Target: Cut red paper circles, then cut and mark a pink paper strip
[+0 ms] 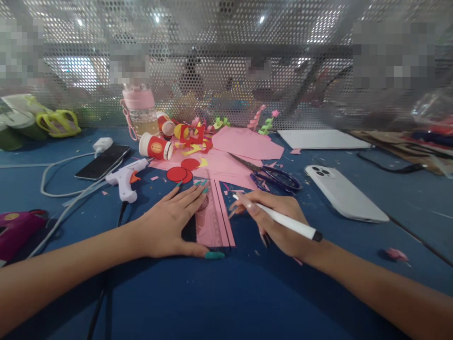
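Observation:
My left hand lies flat with its fingers spread, pressing on a see-through ruler. Under the ruler is a piece of pink paper, with lines or narrow strips along its right edge. In my right hand is a white marker, its black end toward my wrist. The writing end points left and sits just right of the pink piece; I cannot tell whether it touches anything. Past my fingertips are red paper circles, and beyond my right hand dark-handled scissors rest partly on larger pink sheets.
Left of my hand lie a white glue gun, a black phone and cables. Red cups and a pink-lidded bottle stand farther back. A white phone lies on the right. Perforated metal mesh borders the table's far side.

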The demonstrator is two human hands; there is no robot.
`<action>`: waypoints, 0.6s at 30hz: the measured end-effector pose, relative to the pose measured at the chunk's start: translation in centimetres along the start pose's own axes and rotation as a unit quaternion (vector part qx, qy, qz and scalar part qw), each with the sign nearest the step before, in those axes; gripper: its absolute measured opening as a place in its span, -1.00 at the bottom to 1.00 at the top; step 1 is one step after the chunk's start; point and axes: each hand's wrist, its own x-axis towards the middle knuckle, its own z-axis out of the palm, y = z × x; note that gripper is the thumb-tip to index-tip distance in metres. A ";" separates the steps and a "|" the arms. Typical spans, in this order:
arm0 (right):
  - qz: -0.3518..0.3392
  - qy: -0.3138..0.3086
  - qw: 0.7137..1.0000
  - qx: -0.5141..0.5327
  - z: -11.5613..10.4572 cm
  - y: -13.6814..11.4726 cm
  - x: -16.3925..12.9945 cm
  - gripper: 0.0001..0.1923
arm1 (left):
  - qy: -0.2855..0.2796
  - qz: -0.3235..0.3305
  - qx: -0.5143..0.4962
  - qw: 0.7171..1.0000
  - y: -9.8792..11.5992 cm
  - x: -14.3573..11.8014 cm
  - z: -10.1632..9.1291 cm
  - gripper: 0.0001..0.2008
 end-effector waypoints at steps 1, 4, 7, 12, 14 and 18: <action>0.002 0.000 1.000 0.002 0.0 0.0 0.0 -0.72 | -0.002 -0.001 0.003 1.000 0.0 0.0 0.0 -0.01; 0.001 0.003 1.000 0.012 0.0 -0.2 0.2 -0.70 | -0.008 -0.004 0.010 1.000 0.1 0.0 -0.1 -0.01; -0.002 0.003 1.000 0.022 0.1 -0.2 0.4 -0.69 | -0.006 -0.004 0.009 1.000 0.1 0.0 -0.1 -0.01; 0.019 -0.001 0.999 0.047 0.1 0.2 0.3 -0.65 | 0.011 0.001 0.004 1.000 0.0 -0.1 0.1 -0.02; 0.042 -0.005 0.996 0.076 0.1 0.4 0.3 -0.63 | 0.015 0.001 0.002 1.000 0.0 -0.1 0.2 -0.01; 0.054 -0.017 0.993 0.107 0.1 0.7 0.3 -0.60 | 0.007 -0.002 0.003 1.000 0.1 -0.1 0.0 0.00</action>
